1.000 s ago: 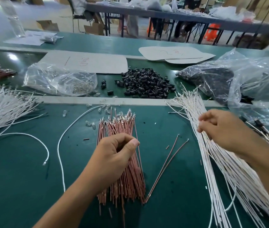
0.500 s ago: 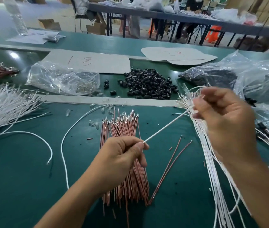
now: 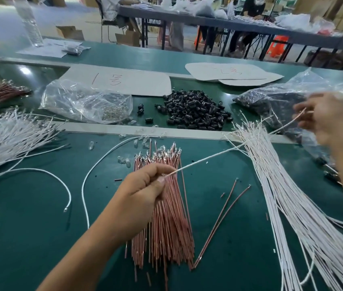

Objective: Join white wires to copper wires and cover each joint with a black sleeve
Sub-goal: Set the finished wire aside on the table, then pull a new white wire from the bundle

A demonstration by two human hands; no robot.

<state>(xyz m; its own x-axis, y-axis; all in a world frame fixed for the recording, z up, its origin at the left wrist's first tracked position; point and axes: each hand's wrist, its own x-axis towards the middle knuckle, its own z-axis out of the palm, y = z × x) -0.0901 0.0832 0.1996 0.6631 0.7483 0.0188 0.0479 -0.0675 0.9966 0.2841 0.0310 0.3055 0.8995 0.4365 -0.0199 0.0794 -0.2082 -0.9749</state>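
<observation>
Pinching tight, the left hand (image 3: 143, 187) has a grip on the near end of one long thin white wire (image 3: 208, 158), between its thumb and curled fingers. That wire is lifted off the green bench (image 3: 29, 238) and stretches up to the right hand (image 3: 330, 120). The right hand is blurry, but its fingers look curled round the far part of the same wire, so its grip looks closed on it too.

Under the left hand lies a big heap of thin pink copper wires (image 3: 166, 227). Two loose copper wires (image 3: 220, 215) lie just beside the heap. A thick spread of white wires (image 3: 292, 206) lies under the right arm. Farther back, a pile of small black tube sleeves (image 3: 193, 112) sits between a clear plastic bag of shiny metal bits (image 3: 86, 101) and a clear bag of dark parts (image 3: 271, 97).
</observation>
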